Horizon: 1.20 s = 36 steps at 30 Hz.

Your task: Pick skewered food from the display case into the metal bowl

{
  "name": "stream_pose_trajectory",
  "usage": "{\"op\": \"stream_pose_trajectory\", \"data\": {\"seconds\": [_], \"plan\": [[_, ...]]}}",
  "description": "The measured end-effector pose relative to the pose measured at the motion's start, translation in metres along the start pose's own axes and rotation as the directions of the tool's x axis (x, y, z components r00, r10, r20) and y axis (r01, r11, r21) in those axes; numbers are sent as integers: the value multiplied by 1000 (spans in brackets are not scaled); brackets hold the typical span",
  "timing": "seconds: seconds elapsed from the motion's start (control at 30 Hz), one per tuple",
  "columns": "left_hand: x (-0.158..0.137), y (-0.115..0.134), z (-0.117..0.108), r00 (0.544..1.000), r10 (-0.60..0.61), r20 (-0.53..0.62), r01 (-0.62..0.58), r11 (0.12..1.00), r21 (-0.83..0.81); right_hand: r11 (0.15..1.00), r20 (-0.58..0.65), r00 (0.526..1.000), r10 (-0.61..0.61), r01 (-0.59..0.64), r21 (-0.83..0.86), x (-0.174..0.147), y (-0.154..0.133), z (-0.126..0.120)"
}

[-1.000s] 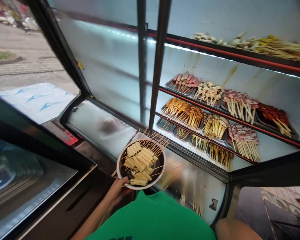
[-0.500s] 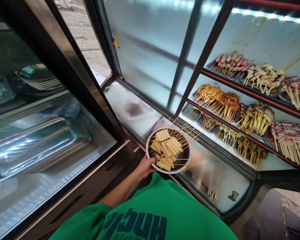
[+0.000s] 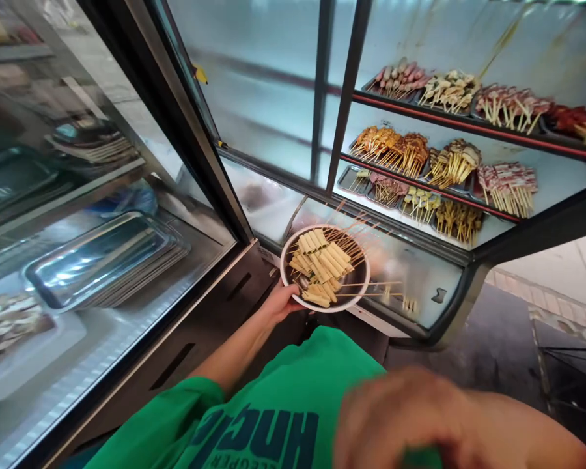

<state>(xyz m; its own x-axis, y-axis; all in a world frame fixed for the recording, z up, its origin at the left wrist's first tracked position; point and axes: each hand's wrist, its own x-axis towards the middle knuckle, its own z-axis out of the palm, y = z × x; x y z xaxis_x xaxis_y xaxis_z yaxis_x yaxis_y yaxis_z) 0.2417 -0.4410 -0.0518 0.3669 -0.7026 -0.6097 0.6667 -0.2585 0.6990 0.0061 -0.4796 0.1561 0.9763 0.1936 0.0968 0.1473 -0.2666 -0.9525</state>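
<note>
Head view: left hand [image 3: 279,302] gripping round plate [image 3: 293,293] of skewers [image 3: 322,264]; right hand [image 3: 400,417] blurred, cropped below, grip impossible to tell.

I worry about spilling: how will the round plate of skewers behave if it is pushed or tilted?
The plate looks shallow and is gripped at one edge by the left hand, so it could probably tip. The skewers lie loosely piled, sticks overhanging the rim, so they would likely slide off.

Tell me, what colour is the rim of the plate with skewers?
White; the plate has a white rim around a dark inside, seen in the head view, held by the left hand.
</note>
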Motion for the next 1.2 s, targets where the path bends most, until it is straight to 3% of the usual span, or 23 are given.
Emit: {"op": "stream_pose_trajectory", "data": {"seconds": [0.03, 0.1, 0.2, 0.3, 0.43, 0.57, 0.67, 0.77, 0.9, 1.0, 1.07, 1.13, 1.2], "plan": [[-10, -2, -3, 1000, -17, 12, 16, 999, 43, 985, -132, 991, 8, -31, -169, -7, 6, -5], [-26, -4, -8, 997, -64, 45, 58, 991, 122, 860, -356, 934, 42, -215, -463, -26, 27, -23], [-41, -6, -9, 985, -123, 121, 98, 977, 192, 621, -428, 888, 164, -431, -655, -55, 69, -55], [-44, -7, -4, 972, -151, 181, 105, 965, 242, 497, -427, 871, 244, -490, -716, -74, 96, -71], [-34, -1, 3, 943, -218, 250, 124, 931, 343, 335, -467, 824, 321, -560, -758, -69, 100, -76], [-12, 11, 7, 923, -253, 291, 136, 920, 368, 268, -449, 794, 409, -575, -773, -51, 104, -89], [4, 21, 8, 917, -252, 309, 133, 924, 359, 229, -496, 735, 462, -639, -734, -40, 120, -102], [20, 33, 10, 922, -239, 304, 117, 922, 370, 214, -494, 714, 496, -652, -727, -33, 144, -117], [46, 45, 8, 936, -238, 260, 132, 921, 366, 252, -445, 754, 483, -606, -754, -27, 171, -144], [70, 44, 5, 949, -233, 212, 154, 931, 332, 419, -380, 814, 440, -560, -715, -25, 180, -182], [89, 37, 2, 957, -228, 179, 168, 940, 295, 539, -410, 821, 398, -571, -620, -22, 188, -218], [108, 27, -2, 969, -210, 130, 171, 950, 261, 608, -535, 753, 383, -642, -467, -17, 208, -262], [125, 15, -6, 982, -179, 64, 159, 958, 240, 663, -666, 628, 401, -701, -262, -7, 243, -311]]}}
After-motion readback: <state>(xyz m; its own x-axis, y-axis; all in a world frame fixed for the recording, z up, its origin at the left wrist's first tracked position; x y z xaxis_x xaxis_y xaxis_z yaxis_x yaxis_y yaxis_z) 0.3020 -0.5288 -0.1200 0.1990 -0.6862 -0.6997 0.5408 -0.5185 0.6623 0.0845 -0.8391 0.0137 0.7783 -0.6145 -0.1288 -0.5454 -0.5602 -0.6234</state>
